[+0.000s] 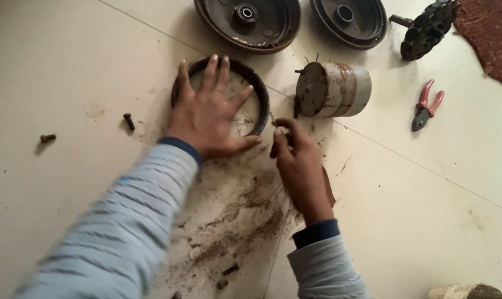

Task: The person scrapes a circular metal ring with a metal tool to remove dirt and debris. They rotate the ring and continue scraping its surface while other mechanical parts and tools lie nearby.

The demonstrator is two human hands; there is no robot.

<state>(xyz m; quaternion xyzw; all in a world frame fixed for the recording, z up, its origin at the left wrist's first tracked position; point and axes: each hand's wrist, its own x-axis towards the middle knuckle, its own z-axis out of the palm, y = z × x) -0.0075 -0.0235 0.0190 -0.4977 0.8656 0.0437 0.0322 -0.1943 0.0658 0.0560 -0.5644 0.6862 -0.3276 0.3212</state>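
My left hand [209, 113] lies flat with fingers spread on a dark metal ring [260, 94] that rests on the pale tiled floor. Close to the ring's right edge, my right hand [298, 163] has its fingertips pinched on something small and thin; I cannot tell what it is. A grey metal cylinder [334, 88] with short wires sticking out lies on its side just beyond my right hand.
Two dark round housings [248, 22] [348, 19] and a black toothed part on a shaft [425, 30] lie at the top. Red-handled pliers [426, 105] lie at right, a brown mat [492, 39] in the corner. Two bolts [129, 120] [47, 137] lie left; rusty dirt [229, 221] covers the floor.
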